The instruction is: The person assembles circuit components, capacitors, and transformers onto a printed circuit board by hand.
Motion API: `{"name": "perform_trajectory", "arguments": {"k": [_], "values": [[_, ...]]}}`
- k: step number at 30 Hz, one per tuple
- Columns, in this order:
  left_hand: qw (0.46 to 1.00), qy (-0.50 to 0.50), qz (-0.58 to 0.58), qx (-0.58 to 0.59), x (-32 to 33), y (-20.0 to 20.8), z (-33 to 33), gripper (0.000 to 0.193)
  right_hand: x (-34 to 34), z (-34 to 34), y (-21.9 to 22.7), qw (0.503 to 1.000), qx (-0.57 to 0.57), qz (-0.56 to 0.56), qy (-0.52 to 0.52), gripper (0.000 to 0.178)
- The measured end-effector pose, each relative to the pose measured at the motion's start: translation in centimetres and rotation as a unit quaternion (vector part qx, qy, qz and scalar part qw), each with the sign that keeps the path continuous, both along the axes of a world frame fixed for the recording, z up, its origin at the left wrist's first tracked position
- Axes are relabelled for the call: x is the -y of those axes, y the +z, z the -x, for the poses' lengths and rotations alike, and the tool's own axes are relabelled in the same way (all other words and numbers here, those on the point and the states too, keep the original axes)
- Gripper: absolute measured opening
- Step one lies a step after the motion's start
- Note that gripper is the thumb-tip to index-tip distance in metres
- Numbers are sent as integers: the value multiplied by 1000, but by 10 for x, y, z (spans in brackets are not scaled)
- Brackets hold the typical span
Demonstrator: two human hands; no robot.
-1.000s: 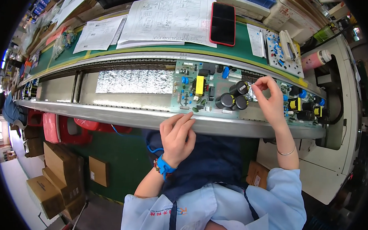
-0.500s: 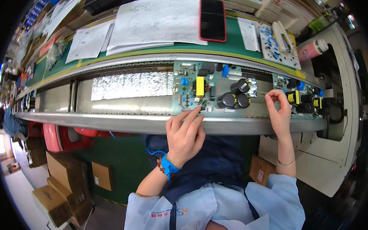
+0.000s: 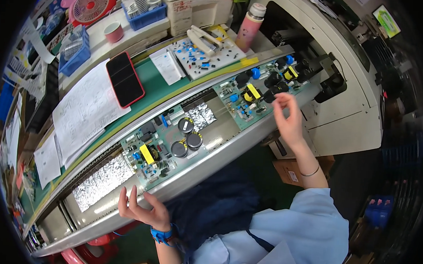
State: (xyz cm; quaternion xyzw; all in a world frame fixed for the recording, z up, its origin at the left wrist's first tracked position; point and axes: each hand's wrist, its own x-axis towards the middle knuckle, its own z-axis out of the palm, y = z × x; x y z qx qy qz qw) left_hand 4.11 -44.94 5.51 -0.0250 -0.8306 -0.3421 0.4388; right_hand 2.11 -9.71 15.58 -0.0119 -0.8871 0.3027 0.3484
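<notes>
A green circuit board lies on the conveyor, carrying a yellow transformer and three black round capacitors. Just off its lower left corner, over the near rail, my left hand is open with fingers spread and holds nothing. A second populated circuit board sits farther right along the line. My right hand hovers at this board's near side, thumb and fingertips drawn together in a pinch. Whatever is between those fingertips, if anything, is too small to make out.
Beyond the conveyor a white tray bears loose components and pale pliers-like handles. Nearby are a pink bottle, a red-edged phone and paper sheets. A white machine stands at the line's right end.
The view has swung to the right. My left hand has come away from the first board's near edge and its fingers have spread. My right hand stays pinched, now nearer the second board.
</notes>
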Motion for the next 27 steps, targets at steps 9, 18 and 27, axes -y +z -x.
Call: {"name": "perform_trajectory", "arguments": {"k": [9, 18, 27], "values": [[999, 4, 26, 31, 5, -4, 6, 33, -120, 35, 1, 958, -18, -207, -199, 53], [999, 5, 36, 30, 8, -7, 8, 31, -137, 67, -3, 931, 63, -266, -240, 61], [998, 11, 53, 32, 8, -5, 9, 29, -173, 72, 2, 916, 87, -279, -275, 63]]}}
